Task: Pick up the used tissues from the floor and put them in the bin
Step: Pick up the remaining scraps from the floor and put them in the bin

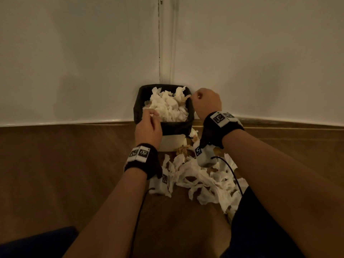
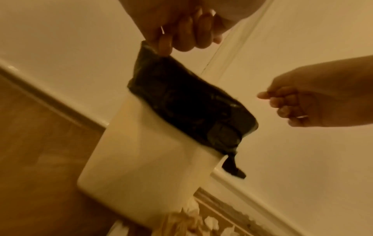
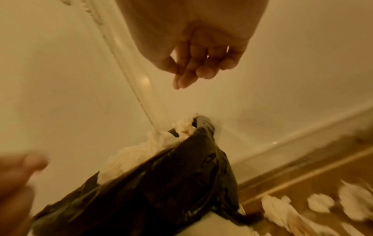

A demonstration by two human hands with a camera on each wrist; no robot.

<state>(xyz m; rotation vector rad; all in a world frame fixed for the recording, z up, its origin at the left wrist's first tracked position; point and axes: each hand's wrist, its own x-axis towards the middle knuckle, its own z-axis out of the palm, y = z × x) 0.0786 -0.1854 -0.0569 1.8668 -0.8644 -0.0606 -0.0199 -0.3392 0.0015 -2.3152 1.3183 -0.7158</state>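
A white bin [image 1: 172, 144] lined with a black bag [image 1: 175, 125] is standing in the far corner of the room, heaped with crumpled tissues [image 1: 167, 107]. The left hand [image 1: 149, 125] is hovering at the bin's near left corner. The head view seems to be showing a scrap of white between its fingertips, but the left wrist view is showing only curled fingers [image 2: 182, 38] touching the bag's edge [image 2: 181, 99], so I cannot tell whether this grip is pinching anything. The right hand [image 1: 205, 102] is hanging over the bin's far right corner. From the head it is looking like a loose fist; the right wrist view is showing its fingers [image 3: 193, 67] drooping, loosely curled and holding nothing, above the tissues [image 3: 141, 150] showing over the bag [image 3: 161, 191].

Many more loose tissues [image 1: 202, 179] are lying on the floor [image 1: 65, 174] just near and to the right of the bin, between the forearms. The right wrist view is showing some of them [image 3: 321, 202] blurred at the near right.

The floor is brown wood. Pale walls [image 1: 74, 62] are meeting at a corner behind the bin, with a white skirting board [image 1: 55, 122] running along the bottom. A cracked seam [image 1: 159, 43] is running up the corner. Black wristbands with printed markers are sitting on both wrists.
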